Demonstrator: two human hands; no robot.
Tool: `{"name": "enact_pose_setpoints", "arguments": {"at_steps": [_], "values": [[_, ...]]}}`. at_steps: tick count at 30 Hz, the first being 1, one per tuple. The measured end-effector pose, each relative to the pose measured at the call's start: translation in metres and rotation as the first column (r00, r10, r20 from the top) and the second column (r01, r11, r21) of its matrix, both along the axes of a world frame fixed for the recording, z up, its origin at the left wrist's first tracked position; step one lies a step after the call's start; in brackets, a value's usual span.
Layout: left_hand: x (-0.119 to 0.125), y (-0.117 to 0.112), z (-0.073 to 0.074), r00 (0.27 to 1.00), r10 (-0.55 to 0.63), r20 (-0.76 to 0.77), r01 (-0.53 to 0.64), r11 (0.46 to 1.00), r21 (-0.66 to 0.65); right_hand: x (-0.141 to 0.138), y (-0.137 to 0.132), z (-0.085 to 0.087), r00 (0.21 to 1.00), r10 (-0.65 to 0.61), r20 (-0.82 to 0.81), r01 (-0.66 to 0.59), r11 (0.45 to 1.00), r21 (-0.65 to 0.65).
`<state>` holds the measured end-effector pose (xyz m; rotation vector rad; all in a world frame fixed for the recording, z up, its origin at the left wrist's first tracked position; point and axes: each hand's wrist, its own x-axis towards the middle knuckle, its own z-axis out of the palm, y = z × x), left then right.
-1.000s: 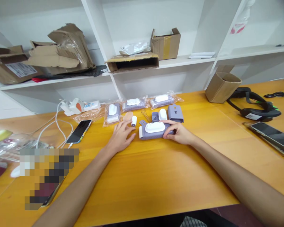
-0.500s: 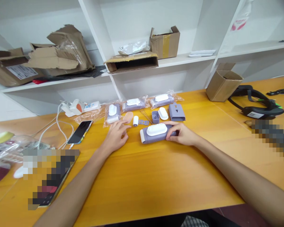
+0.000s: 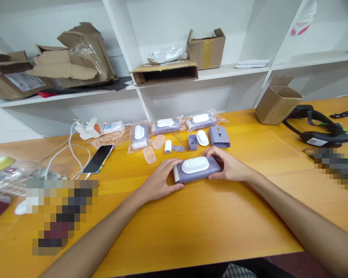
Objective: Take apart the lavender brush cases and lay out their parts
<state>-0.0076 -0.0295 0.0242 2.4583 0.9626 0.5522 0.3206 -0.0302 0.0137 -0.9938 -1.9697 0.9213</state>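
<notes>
My left hand (image 3: 161, 182) and my right hand (image 3: 227, 166) hold the two ends of a lilac plastic brush body (image 3: 197, 175) on the table. Its white bristled pad (image 3: 195, 165) faces up. Beyond it lie loose parts: a peach cup (image 3: 149, 155), a peach oval piece (image 3: 158, 141), a white cylinder (image 3: 168, 146), a metal spring (image 3: 181, 141), a small lilac cup (image 3: 193, 142), a white oval lid (image 3: 202, 138) and a lilac case (image 3: 219, 136). Several similar brushes in clear bags (image 3: 165, 126) lie behind them.
A phone (image 3: 98, 159) and white cable (image 3: 75, 154) lie to the left, near a charger (image 3: 87, 129). A cardboard box (image 3: 278, 105) and black headset (image 3: 316, 129) stand on the yellow table (image 3: 191, 231) to the right, below white shelves holding torn boxes.
My left hand has moved right and taken the brush's left end. The brush sits slightly further right, and a peach cup now shows on the table near where that hand was.
</notes>
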Motion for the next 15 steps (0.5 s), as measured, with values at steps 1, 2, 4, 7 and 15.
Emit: {"name": "enact_pose_setpoints", "arguments": {"at_steps": [1,2,4,7,15], "values": [[0.000,0.001,0.000,1.000,0.010,0.006,-0.010,1.000,-0.005,0.000,0.000,-0.001,1.000,-0.009,0.022,0.009,1.000,0.027],[0.000,0.002,-0.001,1.000,0.020,0.014,-0.020,1.000,-0.010,0.000,0.000,-0.001,0.999,-0.011,0.041,0.009,0.999,0.049],[0.000,0.003,-0.001,0.998,0.048,0.032,-0.047,0.999,-0.024,0.000,0.000,-0.002,0.998,-0.002,0.068,-0.002,0.998,0.061],[0.000,0.005,-0.001,0.994,0.090,0.061,-0.087,0.995,-0.047,-0.001,0.000,-0.001,0.995,0.012,0.094,-0.014,1.000,0.024],[-0.014,0.018,0.002,0.991,0.036,0.127,-0.015,0.986,-0.165,0.000,0.000,0.002,0.996,0.017,0.089,-0.018,1.000,0.008]]}}
